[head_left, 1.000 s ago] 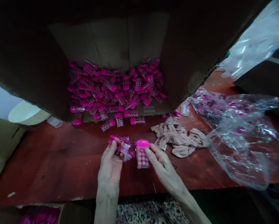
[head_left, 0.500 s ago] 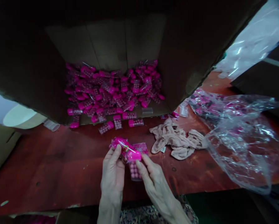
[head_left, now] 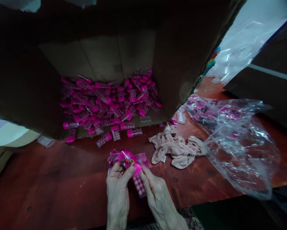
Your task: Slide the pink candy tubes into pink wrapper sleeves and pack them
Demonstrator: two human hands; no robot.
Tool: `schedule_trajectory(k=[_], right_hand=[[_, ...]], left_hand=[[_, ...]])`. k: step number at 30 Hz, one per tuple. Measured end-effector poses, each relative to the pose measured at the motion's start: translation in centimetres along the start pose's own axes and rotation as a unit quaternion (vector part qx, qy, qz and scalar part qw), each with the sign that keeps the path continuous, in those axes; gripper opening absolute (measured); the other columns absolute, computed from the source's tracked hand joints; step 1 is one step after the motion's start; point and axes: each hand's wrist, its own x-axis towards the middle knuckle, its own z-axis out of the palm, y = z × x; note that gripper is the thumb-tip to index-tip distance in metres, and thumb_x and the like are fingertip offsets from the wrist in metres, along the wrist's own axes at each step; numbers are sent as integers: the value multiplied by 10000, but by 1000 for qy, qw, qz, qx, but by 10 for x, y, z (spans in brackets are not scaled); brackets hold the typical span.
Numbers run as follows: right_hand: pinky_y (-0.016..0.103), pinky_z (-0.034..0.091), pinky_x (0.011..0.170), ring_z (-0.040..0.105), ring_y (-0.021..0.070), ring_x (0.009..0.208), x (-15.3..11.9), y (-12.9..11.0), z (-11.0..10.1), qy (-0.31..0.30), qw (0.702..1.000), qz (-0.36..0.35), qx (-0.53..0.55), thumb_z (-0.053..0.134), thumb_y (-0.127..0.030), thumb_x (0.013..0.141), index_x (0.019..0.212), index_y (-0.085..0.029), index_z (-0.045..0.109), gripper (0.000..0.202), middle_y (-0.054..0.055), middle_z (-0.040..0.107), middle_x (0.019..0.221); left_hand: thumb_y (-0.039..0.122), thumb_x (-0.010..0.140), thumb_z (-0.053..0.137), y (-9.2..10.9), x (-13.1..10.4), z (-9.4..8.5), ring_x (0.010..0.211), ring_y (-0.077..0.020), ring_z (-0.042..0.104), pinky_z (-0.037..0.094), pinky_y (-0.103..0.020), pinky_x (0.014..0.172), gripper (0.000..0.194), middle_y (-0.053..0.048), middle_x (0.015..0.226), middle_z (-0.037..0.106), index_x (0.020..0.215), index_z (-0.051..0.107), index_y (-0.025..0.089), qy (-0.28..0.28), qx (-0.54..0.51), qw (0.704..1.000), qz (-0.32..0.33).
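Note:
Near the table's front edge, my left hand point(head_left: 119, 188) is closed on a shiny pink printed wrapper point(head_left: 127, 158). My right hand point(head_left: 156, 191) pinches the side of a small clear container point(head_left: 139, 185) with a pink cap and rows of pink balls. The wrapper lies against the container's cap, between both hands. More pink wrappers point(head_left: 112, 156) show behind my left fingers. Beyond my hands, many similar pink-capped containers point(head_left: 105, 103) lie heaped inside a cardboard box, and several sit at its front edge.
The large cardboard box point(head_left: 179, 60) opens toward me on the red table point(head_left: 52, 179). Right of my hands lie a crumpled pale cloth point(head_left: 174, 147) and a clear plastic bag point(head_left: 239, 150) with pink pieces. A pale round bowl point(head_left: 14, 135) stands at the left.
The wrapper and the pink cap have tilted more upright, and the container with its balls now sticks out below the cap between my hands. The camera view has shifted slightly.

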Motion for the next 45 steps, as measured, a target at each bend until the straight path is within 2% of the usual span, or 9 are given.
schedule_trajectory(k=[6,9,13,17,21,28,33,38,45], right_hand=[[246,528,471,635,169,524,0,8,0,-18,998,-38,51,357,-336,925,1296,-165,489,430,76,694,713],[220,514,450,630,151,491,1,10,-3,-34,996,-21,73,324,-321,938,1339,-178,438,441,61,693,684],[204,505,441,638,151,489,2,6,-5,-50,994,0,95,320,-298,938,1400,-161,330,482,56,692,667],[179,484,412,614,132,447,1,7,-3,-9,998,-54,-10,296,-238,946,1401,-142,325,466,51,674,624],[218,497,436,608,151,467,3,11,0,37,978,-133,-155,281,-222,953,1395,-41,286,477,68,652,600],[215,467,399,555,134,382,5,6,4,59,956,-187,-219,259,-184,961,1406,-9,182,485,21,617,534],[187,461,380,561,122,367,8,-3,-2,52,981,-122,-140,252,-248,971,1359,-10,307,458,16,618,516],[177,502,441,644,142,480,10,-11,-7,110,992,-25,-57,297,-320,958,1324,-40,386,469,25,650,569],[226,546,541,692,177,596,14,-13,-3,157,983,-46,-80,335,-323,948,1254,-19,464,450,126,718,763]], left_hand=[[142,489,813,-7,0,1,694,-149,649,497,-258,706,390,-59,774,721,856,681,146,-33,7,999,-13],[148,483,815,-11,-1,-1,725,-172,658,498,-280,731,410,-62,790,723,870,681,153,-36,-8,999,-8],[178,525,805,-14,-2,-4,792,-205,665,505,-311,758,414,-71,824,721,918,677,167,-63,-33,996,-50],[172,513,812,-15,-5,-3,757,-197,667,520,-297,735,388,-68,795,720,879,684,150,-53,-32,996,-67],[160,504,819,-13,-7,2,657,-135,655,522,-227,687,336,-45,733,719,817,698,139,-32,-27,996,-85],[163,475,838,-15,-7,0,657,-125,661,514,-184,647,351,-34,713,726,800,705,140,11,-29,998,-61],[144,461,841,-14,-10,4,678,-132,664,515,-201,671,361,-38,738,729,791,695,141,-23,-25,998,-61],[201,559,804,-14,-9,4,657,-105,648,507,-199,694,226,-20,734,722,751,693,159,-49,-91,992,-66],[136,567,792,-17,-10,7,650,-95,640,502,-187,673,196,-24,727,721,738,697,148,-50,-76,992,-82]])
